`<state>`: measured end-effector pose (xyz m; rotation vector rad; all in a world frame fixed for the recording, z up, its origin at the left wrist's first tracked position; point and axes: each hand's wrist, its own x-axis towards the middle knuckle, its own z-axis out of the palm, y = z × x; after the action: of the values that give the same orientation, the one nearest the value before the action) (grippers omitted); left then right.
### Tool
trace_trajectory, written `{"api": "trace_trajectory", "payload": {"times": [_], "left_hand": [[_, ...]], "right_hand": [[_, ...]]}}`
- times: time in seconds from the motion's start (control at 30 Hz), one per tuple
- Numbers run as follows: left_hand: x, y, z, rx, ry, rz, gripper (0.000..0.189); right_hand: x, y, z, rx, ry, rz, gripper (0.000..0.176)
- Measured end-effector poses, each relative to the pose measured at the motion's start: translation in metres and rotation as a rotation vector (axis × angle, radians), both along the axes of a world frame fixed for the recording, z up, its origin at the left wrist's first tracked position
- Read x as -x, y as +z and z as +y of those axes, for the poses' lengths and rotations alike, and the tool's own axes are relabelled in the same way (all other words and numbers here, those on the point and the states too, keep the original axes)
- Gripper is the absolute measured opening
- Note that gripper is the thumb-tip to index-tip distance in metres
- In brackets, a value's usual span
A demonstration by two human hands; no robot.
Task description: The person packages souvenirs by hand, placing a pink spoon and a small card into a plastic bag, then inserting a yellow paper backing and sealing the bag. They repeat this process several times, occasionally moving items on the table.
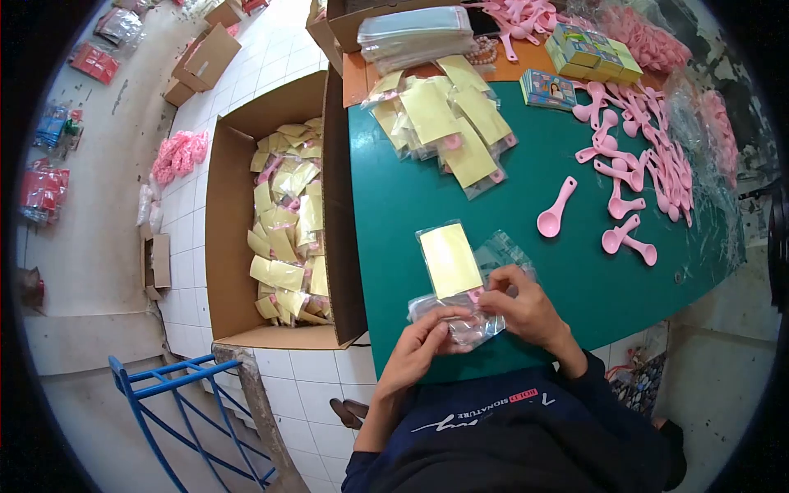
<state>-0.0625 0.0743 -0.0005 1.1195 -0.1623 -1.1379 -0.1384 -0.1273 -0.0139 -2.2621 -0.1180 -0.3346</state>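
- At the near edge of the green table (518, 156), before us, lies a clear packet (450, 261) with a yellow card (454, 243) inside and a bit of pink (475, 295) at its lower corner.
- Our right hand (526, 310) pinches the lower end of this packet, thumb and fingertips drawn together.
- Our left hand (423, 345) rests with curled fingers on loose clear plastic (421, 309) just below the packet; we cannot tell whether it grips any of it.
- More clear plastic spreads beneath and to the right of the packet, partly behind our right hand.
- Beyond our right hand, we see one pink scoop (556, 210) lying by itself, and further right many pink scoops (670, 177) scattered and overlapping.
- Toward the far side, we have a pile of filled packets (436, 115) with yellow cards, and behind it a stack of flat clear bags (415, 34).
- To the right of that pile stand small stacks of printed cards (548, 89).
- Left of the table, we see a large open cardboard box (271, 337) holding many yellow-card packets (283, 275).
- Nearer us on that side stands a blue metal frame (168, 374).
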Motion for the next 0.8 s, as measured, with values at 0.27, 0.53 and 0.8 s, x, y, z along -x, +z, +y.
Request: {"api": "trace_trajectory", "payload": {"times": [0.27, 0.53, 0.8], "left_hand": [[0.000, -0.008, -0.005, -0.315, 0.001, -0.644, 0.016], [0.006, -0.010, -0.015, -0.273, 0.200, -0.411, 0.008], [0.011, -0.026, -0.017, -0.336, 0.290, -0.471, 0.011]], "right_hand": [[0.000, 0.003, -0.008, -0.284, 0.010, 0.059, 0.017], [-0.002, -0.004, 0.006, -1.182, -0.214, 0.383, 0.008], [-0.009, 0.003, 0.015, -0.828, -0.406, 0.392, 0.010]]}}
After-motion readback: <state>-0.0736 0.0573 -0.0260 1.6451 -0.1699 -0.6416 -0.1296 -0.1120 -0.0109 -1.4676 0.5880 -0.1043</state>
